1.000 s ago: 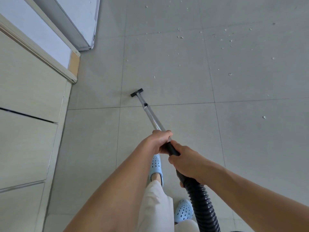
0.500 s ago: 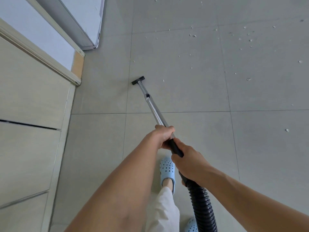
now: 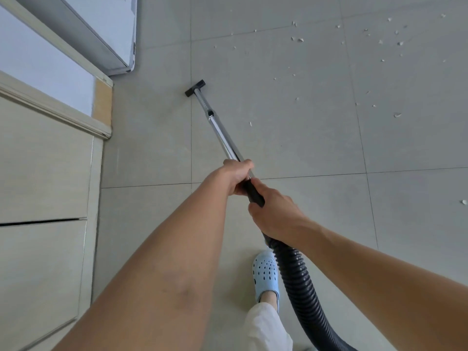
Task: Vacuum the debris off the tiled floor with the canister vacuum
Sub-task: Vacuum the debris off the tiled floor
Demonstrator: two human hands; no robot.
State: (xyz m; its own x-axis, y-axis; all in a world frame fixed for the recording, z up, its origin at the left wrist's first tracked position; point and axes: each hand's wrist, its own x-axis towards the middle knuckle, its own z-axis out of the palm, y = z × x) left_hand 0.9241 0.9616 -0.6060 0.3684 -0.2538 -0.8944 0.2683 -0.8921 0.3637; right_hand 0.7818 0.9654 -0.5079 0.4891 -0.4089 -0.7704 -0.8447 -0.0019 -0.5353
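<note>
Head view. One wand [image 3: 222,138], chrome, is seen running from the hands up and slightly left to one black floor nozzle [image 3: 194,88], which rests flat on the tiled floor [image 3: 291,153]. The wand's long axis is recorded as near-vertical in frame, tilted left at the far end.

The left hand [image 3: 236,177] is wrapped round the wand just above the black grip; the right hand [image 3: 274,215] is clamped on the black handle [image 3: 254,195] just below it, where the ribbed hose [image 3: 298,282] begins. The left hand is judged the nearer to the nozzle. The canister itself is not in view.

Position of debris [image 3: 379,41] relative to the nozzle: all visible scraps lie to its right, most of them up and well apart, in the top-right tiles. The closest single fleck [image 3: 251,124] is found right of the wand and below the nozzle. Nothing is noted to the nozzle's left.

Judgement: the coming stroke turns on swinging the nozzle rightward.

Counts: two hands, one wand, one nozzle, one hose, one blue clog [image 3: 266,274] visible; white flecks, several dozen, too small for an exact tally. One cabinet [image 3: 43,173] stands well left of the nozzle.
</note>
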